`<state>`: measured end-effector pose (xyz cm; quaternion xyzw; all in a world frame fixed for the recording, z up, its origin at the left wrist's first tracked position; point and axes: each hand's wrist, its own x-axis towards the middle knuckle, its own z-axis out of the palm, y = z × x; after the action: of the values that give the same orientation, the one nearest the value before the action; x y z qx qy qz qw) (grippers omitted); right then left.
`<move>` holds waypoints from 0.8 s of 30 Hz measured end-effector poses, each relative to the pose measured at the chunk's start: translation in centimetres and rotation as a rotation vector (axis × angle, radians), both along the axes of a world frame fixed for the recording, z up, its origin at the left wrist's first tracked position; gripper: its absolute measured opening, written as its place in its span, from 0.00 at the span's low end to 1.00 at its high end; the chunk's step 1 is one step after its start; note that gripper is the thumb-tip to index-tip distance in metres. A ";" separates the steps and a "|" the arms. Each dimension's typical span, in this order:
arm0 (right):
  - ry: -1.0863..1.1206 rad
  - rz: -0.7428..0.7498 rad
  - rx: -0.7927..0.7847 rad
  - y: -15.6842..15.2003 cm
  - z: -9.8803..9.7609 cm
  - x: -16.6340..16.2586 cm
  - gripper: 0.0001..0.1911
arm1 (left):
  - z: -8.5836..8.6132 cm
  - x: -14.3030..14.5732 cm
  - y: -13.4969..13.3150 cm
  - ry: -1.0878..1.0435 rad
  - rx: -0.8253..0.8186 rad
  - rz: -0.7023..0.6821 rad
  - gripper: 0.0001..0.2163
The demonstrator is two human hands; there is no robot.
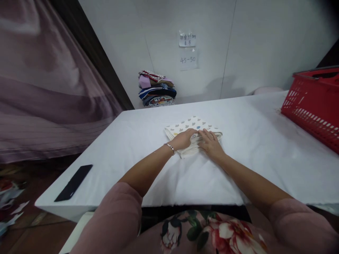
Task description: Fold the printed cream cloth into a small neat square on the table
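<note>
A folded cream cloth (191,124) with small grey shapes printed on it lies in the middle of the white table (246,155). My left hand (182,139), with a thin bracelet at the wrist, rests flat on the cloth's near edge. Beside it, my right hand (210,141) presses on the same edge with the fingers spread. Both palms face down on the fabric and neither hand has closed around it.
A stack of folded colourful clothes (156,89) stands at the far edge against the wall. A red plastic basket (314,102) sits at the right. A black phone (74,182) lies near the table's front left corner. A mauve curtain (47,88) hangs at the left.
</note>
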<state>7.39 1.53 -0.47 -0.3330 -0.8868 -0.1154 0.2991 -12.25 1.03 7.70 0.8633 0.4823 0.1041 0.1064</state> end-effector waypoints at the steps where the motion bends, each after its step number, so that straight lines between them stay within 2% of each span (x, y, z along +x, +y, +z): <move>1: 0.000 -0.005 0.004 -0.1 0.0 0.0 0.08 | 0.0 0.0 -0.1 0.005 -0.003 0.001 0.29; 8: 0.049 -0.024 0.005 0.1 -0.4 0.6 0.08 | -0.3 0.4 -1.5 0.113 -0.013 -0.001 0.33; 15: 0.122 0.009 -0.032 0.7 0.1 0.5 0.10 | -1.0 0.9 -2.0 0.181 0.023 0.016 0.29; 24: 0.126 0.041 -0.072 1.0 0.5 0.5 0.12 | -0.7 1.5 -2.3 0.247 0.041 0.056 0.29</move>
<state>7.86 2.57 0.03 -0.3318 -0.8764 -0.0558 0.3445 -10.79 -1.31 7.03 0.8576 0.5135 0.0099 0.0258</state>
